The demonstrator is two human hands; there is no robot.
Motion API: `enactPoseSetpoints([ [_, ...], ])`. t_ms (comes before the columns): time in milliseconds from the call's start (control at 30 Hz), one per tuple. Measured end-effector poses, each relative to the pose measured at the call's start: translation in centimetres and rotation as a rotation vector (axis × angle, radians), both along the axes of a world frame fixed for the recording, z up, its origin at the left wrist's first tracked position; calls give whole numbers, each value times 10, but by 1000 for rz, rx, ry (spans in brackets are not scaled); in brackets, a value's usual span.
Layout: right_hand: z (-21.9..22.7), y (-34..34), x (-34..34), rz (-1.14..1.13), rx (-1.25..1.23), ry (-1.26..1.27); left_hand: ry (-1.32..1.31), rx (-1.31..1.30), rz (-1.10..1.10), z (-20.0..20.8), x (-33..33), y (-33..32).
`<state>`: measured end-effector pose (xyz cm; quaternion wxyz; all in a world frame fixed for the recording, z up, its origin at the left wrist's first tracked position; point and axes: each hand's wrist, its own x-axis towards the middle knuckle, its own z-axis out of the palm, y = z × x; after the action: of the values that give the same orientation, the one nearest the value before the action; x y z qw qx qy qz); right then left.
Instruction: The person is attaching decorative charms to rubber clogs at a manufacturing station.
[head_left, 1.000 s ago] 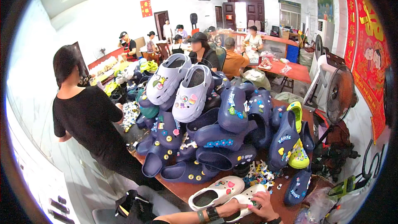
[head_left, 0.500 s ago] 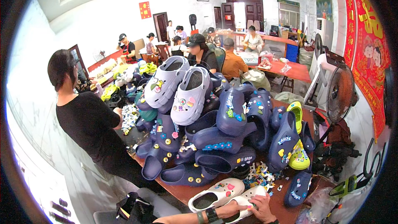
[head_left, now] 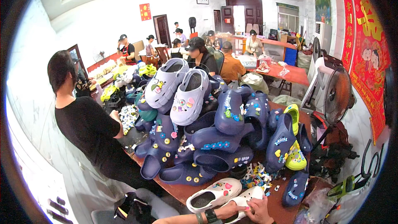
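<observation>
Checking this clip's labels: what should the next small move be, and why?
Perhaps the right hand should press down on the white, round-toed, rubbery clog while the left hand steadies it: both hands meet there, and the neighbouring white clog carries small colourful charms.

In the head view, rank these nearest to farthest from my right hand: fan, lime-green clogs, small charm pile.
From your right hand:
1. Small charm pile: just ahead
2. Lime-green clogs: ahead, to the right
3. Fan: far right, beyond the clogs
</observation>
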<state>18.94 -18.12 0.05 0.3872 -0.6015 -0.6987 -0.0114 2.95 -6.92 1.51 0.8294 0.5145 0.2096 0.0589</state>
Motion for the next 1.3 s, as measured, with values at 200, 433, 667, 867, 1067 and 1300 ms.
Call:
enactPoseSetpoints([
  [200, -21, 12, -9, -78, 103, 38, 76, 36, -39, 5, -2, -4],
  [433, -3, 30, -14, -68, 115, 5, 383, 72, -65, -15, 0, 4],
  [667, -1, 34, -10, 38, 156, 75, 90, 482, 0, -41, 1, -4],
  [867, -16, 27, -9, 64, 182, 104, 144, 860, -298, -76, -2, 13],
  [1067, -5, 25, -15, -27, 171, 131, 99, 631, -139, -71, 0, 11],
  [1300, -9, 14, -9, -26, 105, 148, 342, 364, -55, -95, 5, 0],
])
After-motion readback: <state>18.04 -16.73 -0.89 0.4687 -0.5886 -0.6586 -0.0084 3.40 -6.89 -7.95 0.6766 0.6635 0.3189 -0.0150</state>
